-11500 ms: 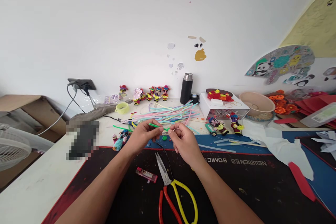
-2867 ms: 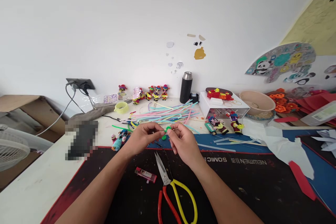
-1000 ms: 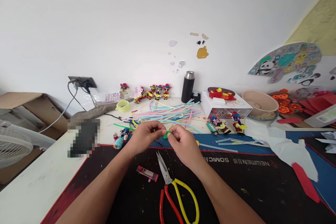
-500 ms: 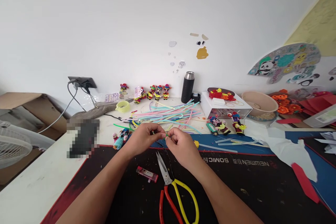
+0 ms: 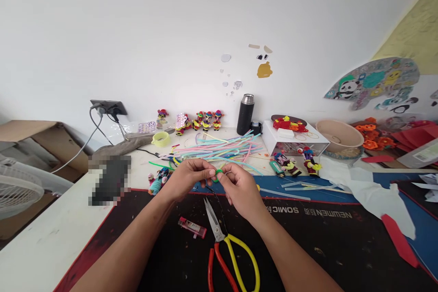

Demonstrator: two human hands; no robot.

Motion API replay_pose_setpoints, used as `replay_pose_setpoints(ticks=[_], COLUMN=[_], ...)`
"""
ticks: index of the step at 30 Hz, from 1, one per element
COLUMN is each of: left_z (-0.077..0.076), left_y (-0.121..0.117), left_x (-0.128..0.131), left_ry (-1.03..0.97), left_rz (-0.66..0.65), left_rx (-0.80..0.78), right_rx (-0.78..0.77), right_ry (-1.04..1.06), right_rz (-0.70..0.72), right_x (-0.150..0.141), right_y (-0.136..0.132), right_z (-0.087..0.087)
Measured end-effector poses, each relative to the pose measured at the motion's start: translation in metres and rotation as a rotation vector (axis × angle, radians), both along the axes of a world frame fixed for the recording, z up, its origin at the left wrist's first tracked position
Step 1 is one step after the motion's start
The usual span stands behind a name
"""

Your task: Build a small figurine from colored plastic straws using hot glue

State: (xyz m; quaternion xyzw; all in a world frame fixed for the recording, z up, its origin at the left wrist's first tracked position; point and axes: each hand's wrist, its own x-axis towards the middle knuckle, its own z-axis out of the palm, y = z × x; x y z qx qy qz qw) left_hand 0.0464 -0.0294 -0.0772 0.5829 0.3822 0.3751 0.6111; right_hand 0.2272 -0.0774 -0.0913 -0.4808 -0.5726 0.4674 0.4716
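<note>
Above the front part of the dark desk mat, my two hands meet fingertip to fingertip. Pinched between them is a small green ring (image 5: 218, 174), whose material is too small to make out. My left hand (image 5: 191, 174) grips its left side with thumb and forefinger. On the other side, the thumb and fingers of my right hand (image 5: 239, 187) close on it. Below them lie scissors (image 5: 217, 232) with one red and one yellow handle, blades a little apart. A dark thin cord (image 5: 219, 205) runs beside the blades. A red lighter-like case (image 5: 192, 227) rests to the left.
Colourful thin strips (image 5: 219, 150) lie heaped behind my hands. Several small figures (image 5: 206, 121) stand by the wall near a black flask (image 5: 245, 115). A white box (image 5: 301, 134), a bowl (image 5: 338, 133) and tissue (image 5: 371, 196) sit right; a fan (image 5: 20, 187) stands left.
The green ring now shows more clearly between my fingertips. My right hand has turned slightly and its fingers have spread a little. The scissors stay put.
</note>
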Motion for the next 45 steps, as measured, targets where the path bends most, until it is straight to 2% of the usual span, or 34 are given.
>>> replay_pose_setpoints(ticks=[10,21,26,31,36,45], left_z=[0.0,0.01,0.009,0.0,-0.012,-0.025], left_y=[0.005,0.007,0.008,0.01,0.01,0.013], left_x=[-0.006,-0.016,-0.016,-0.015,-0.01,-0.003], left_ry=[0.055,0.259,0.26,0.519,0.817,1.013], left_rz=[-0.075,-0.186,-0.092,-0.082,-0.047,-0.013], left_rx=[-0.003,0.08,0.106,0.269,0.415,0.516], right_rx=[-0.022,-0.039,-0.062,-0.061,-0.062,-0.068], right_ry=[-0.078,-0.149,-0.058,0.034,0.056,0.057], right_rz=[0.114,0.077,0.071,0.021,0.035,0.043], right_x=[0.004,-0.001,0.001,0.003,0.001,0.0], right_y=[0.001,-0.001,0.0,0.001,0.0,-0.001], right_z=[0.002,-0.003,0.002,0.005,0.005,0.002])
